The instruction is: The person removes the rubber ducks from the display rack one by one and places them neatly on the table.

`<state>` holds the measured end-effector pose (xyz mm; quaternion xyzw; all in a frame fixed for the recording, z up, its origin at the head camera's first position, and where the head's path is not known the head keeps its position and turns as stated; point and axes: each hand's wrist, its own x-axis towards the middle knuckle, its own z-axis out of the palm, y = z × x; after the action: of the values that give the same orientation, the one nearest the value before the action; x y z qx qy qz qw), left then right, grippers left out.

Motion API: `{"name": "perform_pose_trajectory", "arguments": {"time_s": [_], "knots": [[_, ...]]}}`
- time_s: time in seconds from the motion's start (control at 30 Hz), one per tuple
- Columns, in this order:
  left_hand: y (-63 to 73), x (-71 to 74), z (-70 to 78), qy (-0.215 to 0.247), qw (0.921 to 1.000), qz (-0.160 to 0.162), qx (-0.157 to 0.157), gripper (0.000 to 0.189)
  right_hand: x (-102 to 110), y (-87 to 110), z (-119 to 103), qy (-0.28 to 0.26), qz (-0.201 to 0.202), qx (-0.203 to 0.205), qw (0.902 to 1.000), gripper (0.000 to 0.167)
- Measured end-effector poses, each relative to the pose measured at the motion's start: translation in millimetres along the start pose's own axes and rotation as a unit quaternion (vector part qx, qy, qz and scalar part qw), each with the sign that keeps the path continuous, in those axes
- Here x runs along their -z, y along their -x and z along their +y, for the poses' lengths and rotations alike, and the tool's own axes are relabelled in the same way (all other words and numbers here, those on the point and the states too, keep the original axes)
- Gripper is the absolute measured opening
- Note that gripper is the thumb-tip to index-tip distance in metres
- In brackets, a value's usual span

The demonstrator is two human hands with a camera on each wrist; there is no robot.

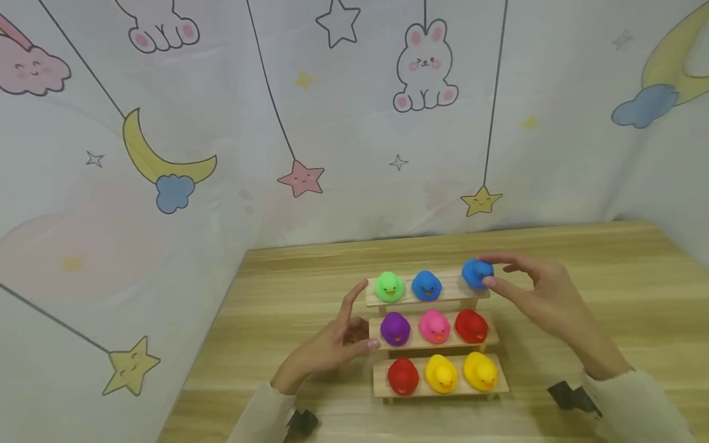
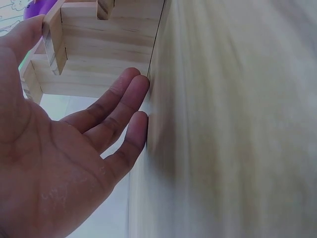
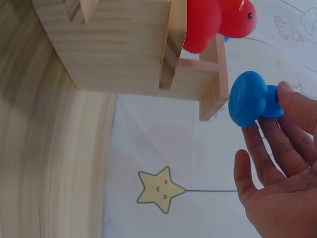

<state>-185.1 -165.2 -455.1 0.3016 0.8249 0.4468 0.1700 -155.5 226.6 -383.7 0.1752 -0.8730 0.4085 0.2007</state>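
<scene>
My right hand [image 1: 545, 295] pinches a blue rubber duck [image 1: 477, 273] between thumb and fingers at the right end of the top step of a three-step wooden rack [image 1: 454, 288]. In the right wrist view that blue duck [image 3: 247, 99] is tilted, its base facing the top board's end. My left hand [image 1: 335, 344] is at the rack's left side, index finger by the top step and thumb by the middle one. The left wrist view shows its other fingers [image 2: 136, 134] loosely bent near the tabletop, holding nothing.
On the top step sit a green duck [image 1: 389, 287] and another blue duck [image 1: 426, 286]. The middle step bears purple [image 1: 396, 329], pink [image 1: 434, 326] and red ducks [image 1: 471, 327]; the bottom, a red [image 1: 403, 376] and two yellow ones. A patterned cloth [image 1: 354, 123] hangs behind the wooden table [image 1: 266, 307].
</scene>
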Motion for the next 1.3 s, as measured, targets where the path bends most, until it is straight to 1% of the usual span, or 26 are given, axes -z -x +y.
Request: {"name": "perform_pose_trajectory", "arguments": {"time_s": [0.1, 0.17, 0.23, 0.3, 0.4, 0.53, 0.6, 0.67, 0.77, 0.87, 1.0, 1.17, 1.3], "knots": [[2.6, 0.7, -0.1, -0.002, 1.0000, 0.002, 0.002, 0.105, 3.2, 0.6, 5.1, -0.001, 0.010, -0.002, 1.0000, 0.039], [3.1, 0.6, 0.0, -0.004, 1.0000, 0.002, 0.000, 0.105, 6.6, 3.0, 10.2, 0.003, 0.025, -0.001, 0.9997, 0.041], [2.4, 0.6, 0.3, -0.006, 1.0000, 0.001, -0.003, 0.104, 11.2, 6.1, 16.5, 0.006, 0.044, -0.006, 0.9990, 0.041], [1.6, 0.5, 0.6, -0.004, 1.0000, 0.001, -0.004, 0.105, 16.6, 10.2, 23.8, 0.010, 0.056, -0.014, 0.9983, 0.041], [0.8, 0.8, 1.1, -0.003, 1.0000, -0.001, -0.001, 0.104, 22.4, 18.3, 36.9, 0.012, 0.064, -0.020, 0.9977, 0.040], [0.4, 0.7, 0.5, -0.002, 1.0000, -0.002, -0.002, 0.105, 24.0, 30.9, 57.0, 0.006, 0.062, -0.021, 0.9978, 0.039], [0.3, 0.5, 0.1, -0.003, 1.0000, -0.003, -0.003, 0.105, 23.7, 36.1, 67.0, 0.000, 0.054, -0.033, 0.9980, 0.037], [0.2, 0.1, -0.3, -0.004, 1.0000, -0.001, -0.002, 0.104, 24.3, 40.7, 75.5, 0.003, 0.040, -0.059, 0.9974, 0.034], [0.9, -0.1, -0.4, -0.007, 1.0000, 0.001, -0.002, 0.104, 24.2, 46.7, 84.3, 0.015, 0.004, -0.107, 0.9942, 0.032], [1.7, 0.0, -0.3, -0.006, 1.0000, 0.003, -0.002, 0.105, 21.4, 49.8, 89.4, 0.025, -0.026, -0.137, 0.9899, 0.033], [2.4, -0.4, 0.2, 0.003, 1.0000, 0.001, 0.003, 0.106, 14.5, 50.3, 93.9, 0.025, -0.047, -0.148, 0.9876, 0.033], [2.3, -1.4, 1.1, 0.008, 0.9999, -0.002, 0.011, 0.104, 7.1, 50.5, 100.0, 0.022, -0.088, -0.158, 0.9833, 0.034], [2.2, -0.6, 2.7, 0.010, 0.9999, 0.001, 0.011, 0.104, 4.2, 50.0, 103.7, 0.017, -0.099, -0.160, 0.9820, 0.035]]}}
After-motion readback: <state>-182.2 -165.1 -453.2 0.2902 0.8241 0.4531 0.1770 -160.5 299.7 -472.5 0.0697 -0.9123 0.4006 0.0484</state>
